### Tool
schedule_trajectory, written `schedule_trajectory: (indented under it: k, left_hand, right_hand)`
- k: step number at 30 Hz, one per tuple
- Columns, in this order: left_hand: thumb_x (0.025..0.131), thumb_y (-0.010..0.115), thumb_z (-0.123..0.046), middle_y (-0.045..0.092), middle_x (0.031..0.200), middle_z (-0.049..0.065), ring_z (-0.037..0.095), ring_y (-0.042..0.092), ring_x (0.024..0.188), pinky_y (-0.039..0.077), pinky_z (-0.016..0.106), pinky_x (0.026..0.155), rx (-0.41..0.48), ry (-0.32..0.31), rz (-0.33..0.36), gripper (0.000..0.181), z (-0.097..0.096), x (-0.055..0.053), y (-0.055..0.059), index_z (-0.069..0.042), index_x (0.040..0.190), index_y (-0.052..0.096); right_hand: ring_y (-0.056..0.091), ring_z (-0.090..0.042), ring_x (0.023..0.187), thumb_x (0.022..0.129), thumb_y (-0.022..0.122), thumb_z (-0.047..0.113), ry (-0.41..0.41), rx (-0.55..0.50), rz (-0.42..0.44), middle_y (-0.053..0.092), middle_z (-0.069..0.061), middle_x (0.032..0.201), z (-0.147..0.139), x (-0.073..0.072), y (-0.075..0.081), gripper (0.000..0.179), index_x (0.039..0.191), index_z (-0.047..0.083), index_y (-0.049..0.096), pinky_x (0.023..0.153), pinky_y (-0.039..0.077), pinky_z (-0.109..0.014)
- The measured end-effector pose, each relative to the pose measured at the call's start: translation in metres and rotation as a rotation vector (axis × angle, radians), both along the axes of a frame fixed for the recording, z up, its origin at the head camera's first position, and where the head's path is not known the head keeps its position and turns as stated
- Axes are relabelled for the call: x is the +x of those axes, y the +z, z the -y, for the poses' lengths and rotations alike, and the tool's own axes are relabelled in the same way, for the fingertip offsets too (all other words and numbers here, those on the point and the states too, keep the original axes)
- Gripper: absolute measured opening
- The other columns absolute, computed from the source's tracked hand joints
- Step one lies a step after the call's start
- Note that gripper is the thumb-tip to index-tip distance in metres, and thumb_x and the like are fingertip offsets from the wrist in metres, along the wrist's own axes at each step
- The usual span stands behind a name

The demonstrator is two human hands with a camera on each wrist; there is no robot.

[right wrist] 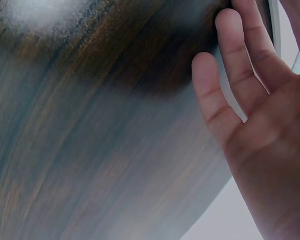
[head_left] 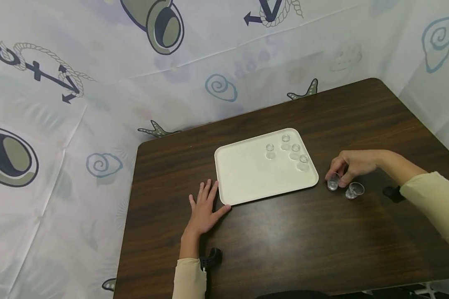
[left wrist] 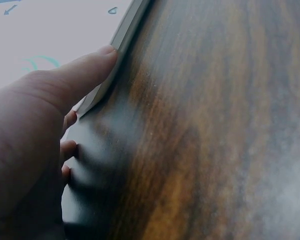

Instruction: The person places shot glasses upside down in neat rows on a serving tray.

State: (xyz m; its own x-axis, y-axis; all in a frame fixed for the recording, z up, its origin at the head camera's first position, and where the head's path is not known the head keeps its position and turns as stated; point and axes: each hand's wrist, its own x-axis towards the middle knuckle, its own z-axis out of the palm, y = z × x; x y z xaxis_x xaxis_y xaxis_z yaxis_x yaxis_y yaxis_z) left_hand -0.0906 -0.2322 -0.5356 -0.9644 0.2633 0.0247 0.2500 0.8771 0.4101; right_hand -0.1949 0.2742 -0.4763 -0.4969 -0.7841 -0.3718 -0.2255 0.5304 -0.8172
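My right hand [head_left: 353, 162] pinches a small clear cup [head_left: 333, 182] between thumb and fingers, right of the tray. Beside it, a second clear cup [head_left: 354, 190] is on the table and looks tilted. In the right wrist view some fingers [right wrist: 207, 82] show, but neither cup does. My left hand [head_left: 203, 214] lies spread at the near left corner of a cream tray [head_left: 247, 178], its thumb [left wrist: 87, 70] touching the rim. Several clear cups, one of them a cup [head_left: 270, 151] left of the others, stand toward the tray's right end.
The dark wood table [head_left: 277, 241] carries the tray and cups. Behind it and to its left hangs a pale curtain [head_left: 108, 95] printed with anchors, shells and starfish. Black bands with small devices are at both wrists, such as the left band [head_left: 211, 258].
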Motion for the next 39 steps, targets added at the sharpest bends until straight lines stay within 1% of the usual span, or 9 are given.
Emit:
schedule_trajectory:
  k: [8, 14, 20, 22, 24, 27, 34, 36, 39]
  left_hand:
    - [0.089, 0.059, -0.063, 0.016, 0.162, 0.013, 0.037, 0.007, 0.149, -0.001, 0.075, 0.103, 0.004, -0.003, -0.001, 0.090, 0.000, -0.002, -0.002, -0.020, 0.159, 0.020]
    - [0.089, 0.057, -0.065, 0.016, 0.163, 0.011, 0.035, 0.007, 0.149, -0.001, 0.075, 0.104, -0.002, 0.005, -0.001, 0.089, -0.001, -0.001, -0.001, -0.022, 0.159, 0.020]
    - [0.089, 0.057, -0.065, 0.016, 0.163, 0.011, 0.035, 0.006, 0.149, -0.001, 0.075, 0.104, -0.007, 0.007, 0.005, 0.090, -0.001, -0.002, 0.000, -0.022, 0.159, 0.020]
    - [0.089, 0.058, -0.064, 0.016, 0.163, 0.011, 0.036, 0.006, 0.149, -0.001, 0.075, 0.103, -0.007, 0.005, 0.003, 0.090, -0.002, -0.002, -0.001, -0.023, 0.159, 0.019]
    - [0.089, 0.059, -0.063, 0.016, 0.163, 0.012, 0.036, 0.006, 0.149, -0.001, 0.075, 0.103, -0.004, 0.004, 0.000, 0.090, -0.001, -0.002, -0.001, -0.022, 0.159, 0.020]
    - [0.089, 0.059, -0.063, 0.015, 0.163, 0.011, 0.035, 0.006, 0.149, -0.002, 0.075, 0.103, -0.001, 0.004, 0.007, 0.090, -0.001, -0.002, -0.001, -0.022, 0.159, 0.020]
    - [0.090, 0.057, -0.064, 0.014, 0.163, 0.010, 0.033, 0.005, 0.149, -0.003, 0.074, 0.105, -0.002, 0.005, 0.022, 0.089, 0.000, 0.000, -0.001, -0.024, 0.159, 0.018]
    - [0.090, 0.057, -0.064, 0.014, 0.163, 0.010, 0.033, 0.005, 0.150, -0.003, 0.074, 0.105, -0.003, 0.006, 0.023, 0.089, 0.000, -0.001, -0.002, -0.024, 0.159, 0.018]
    - [0.090, 0.056, -0.065, 0.014, 0.163, 0.009, 0.032, 0.004, 0.150, -0.003, 0.073, 0.105, -0.003, 0.009, 0.028, 0.089, 0.000, 0.000, -0.002, -0.025, 0.159, 0.018]
  right_hand:
    - [0.060, -0.018, 0.087, 0.080, 0.081, 0.018, -0.074, -0.029, -0.029, 0.068, -0.007, 0.112, 0.000, 0.001, 0.003, 0.039, 0.116, 0.004, 0.073, 0.076, 0.051, -0.029]
    - [0.063, -0.020, 0.097, 0.083, 0.079, 0.019, -0.168, -0.007, -0.062, 0.067, -0.008, 0.116, -0.003, -0.001, 0.009, 0.039, 0.118, 0.003, 0.070, 0.082, 0.052, -0.027]
    - [0.062, -0.018, 0.095, 0.085, 0.078, 0.021, -0.258, 0.019, -0.179, 0.067, -0.005, 0.109, -0.004, -0.004, 0.013, 0.034, 0.113, 0.004, 0.068, 0.080, 0.052, -0.026]
    - [0.063, -0.018, 0.094, 0.085, 0.078, 0.019, -0.303, 0.004, -0.207, 0.067, -0.006, 0.108, -0.004, -0.004, 0.015, 0.032, 0.111, 0.004, 0.069, 0.079, 0.052, -0.026]
    - [0.063, -0.019, 0.096, 0.086, 0.077, 0.017, -0.341, -0.020, -0.221, 0.066, -0.010, 0.111, -0.004, -0.006, 0.015, 0.032, 0.113, 0.001, 0.068, 0.078, 0.053, -0.025]
    - [0.064, -0.021, 0.096, 0.087, 0.077, 0.017, -0.400, -0.026, -0.253, 0.066, -0.012, 0.112, -0.002, -0.008, 0.017, 0.034, 0.115, 0.001, 0.067, 0.075, 0.053, -0.024]
    - [0.061, -0.016, 0.094, 0.084, 0.081, 0.027, -0.544, -0.018, -0.369, 0.068, -0.011, 0.112, 0.009, -0.014, 0.029, 0.040, 0.116, 0.005, 0.071, 0.073, 0.050, -0.021]
    - [0.062, -0.015, 0.093, 0.083, 0.081, 0.029, -0.567, -0.027, -0.404, 0.069, -0.010, 0.111, 0.013, -0.015, 0.033, 0.040, 0.116, 0.006, 0.072, 0.073, 0.049, -0.019]
    - [0.063, -0.015, 0.089, 0.084, 0.080, 0.024, -0.557, -0.063, -0.474, 0.070, -0.008, 0.106, 0.020, -0.018, 0.036, 0.036, 0.114, 0.007, 0.073, 0.072, 0.049, -0.017]
